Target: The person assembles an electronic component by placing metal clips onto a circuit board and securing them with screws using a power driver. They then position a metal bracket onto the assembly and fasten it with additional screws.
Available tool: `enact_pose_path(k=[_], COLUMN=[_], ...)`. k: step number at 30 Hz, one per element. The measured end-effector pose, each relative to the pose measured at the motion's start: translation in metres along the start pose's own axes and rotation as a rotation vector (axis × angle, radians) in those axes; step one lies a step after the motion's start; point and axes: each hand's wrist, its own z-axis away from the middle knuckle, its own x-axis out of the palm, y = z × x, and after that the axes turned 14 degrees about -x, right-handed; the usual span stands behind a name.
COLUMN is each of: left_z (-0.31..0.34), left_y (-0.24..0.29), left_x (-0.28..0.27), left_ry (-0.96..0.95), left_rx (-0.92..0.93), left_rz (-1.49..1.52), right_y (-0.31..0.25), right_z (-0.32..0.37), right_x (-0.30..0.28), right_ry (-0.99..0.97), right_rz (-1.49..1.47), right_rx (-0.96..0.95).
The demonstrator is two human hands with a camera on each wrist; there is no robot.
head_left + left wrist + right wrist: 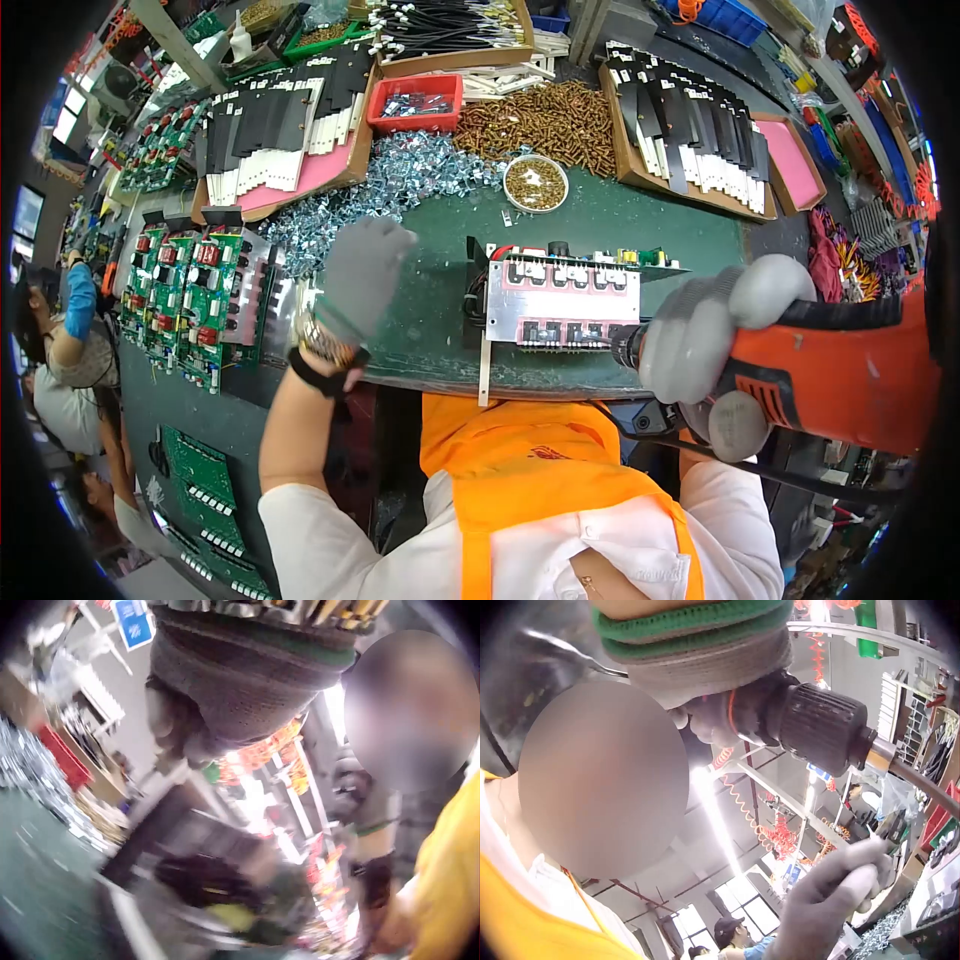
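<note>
- The grey-gloved right hand (700, 340) has its fingers clenched round the orange power screwdriver (840, 370).
- The screwdriver's black chuck (627, 347) points at the near right edge of the silver heat-sink plate with circuit board (560, 300).
- That plate lies flat on the green bench mat (430, 320), near its front edge.
- The grey-gloved left hand (362, 275) hovers left of the plate; whether its fingers hold anything I cannot tell.
- The heap of shiny metal clips (400, 185) lies just beyond that hand.
- A round dish of brass screws (535, 183) stands behind the plate.

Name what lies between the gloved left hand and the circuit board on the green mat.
Only bare green mat separates left hand and circuit board; the head view shows it.
</note>
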Motion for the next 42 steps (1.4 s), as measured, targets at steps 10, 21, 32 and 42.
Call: enact_pose_path(k=[10,21,32,42], left_z=[-0.014,0.021,0.021,0.024], left_y=[-0.009,0.152,0.172,0.178], left_x=[0.016,-0.042,-0.033,-0.033], left_ry=[-0.028,-0.811,-1.019,-1.001], left_rx=[-0.262,-0.452,-0.564,-0.739], left_rz=[0.346,1.254,1.271,1.36], right_y=[-0.026,-0.024,-0.06,-0.054], right_z=[0.005,0.02,0.025,0.027], right_x=[0.008,-0.019,0.003,0.015], right_ry=[0.3,0.177,0.168,0.252], right_rz=[0.119,0.096,-0.055,-0.039], right_rx=[-0.187,-0.276,-0.57,-0.573])
